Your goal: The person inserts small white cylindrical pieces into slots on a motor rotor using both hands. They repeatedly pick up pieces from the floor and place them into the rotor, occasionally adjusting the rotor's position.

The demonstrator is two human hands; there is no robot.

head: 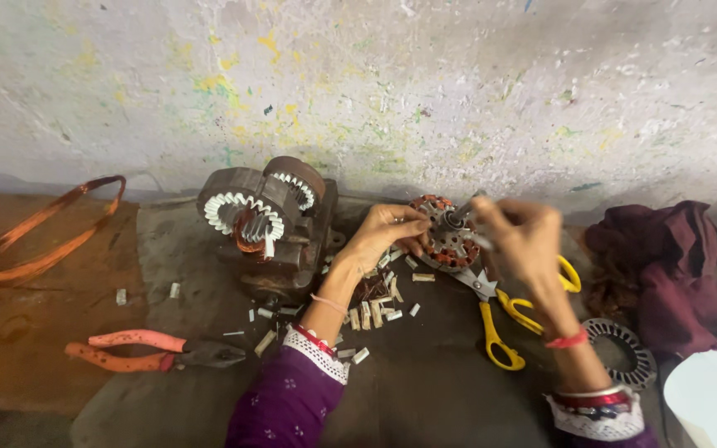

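Note:
A round motor stator (pixel 446 233) with copper windings stands on edge on the dark mat (pixel 425 382). My left hand (pixel 382 235) grips its left rim. My right hand (pixel 522 235) is closed at its upper right, pinching what looks like a thin metal tool or wire poking into the stator's centre. Small white paper strips (pixel 373 313) lie scattered below the hands.
Two stacked stators with white insulation (pixel 260 217) stand to the left. Yellow-handled scissors (pixel 501 322) lie below my right hand. Orange-handled pliers (pixel 148 350) lie at the left, a copper wire loop (pixel 41 231) further left. A bare stator ring (pixel 624 351) and maroon cloth (pixel 661 265) are at the right.

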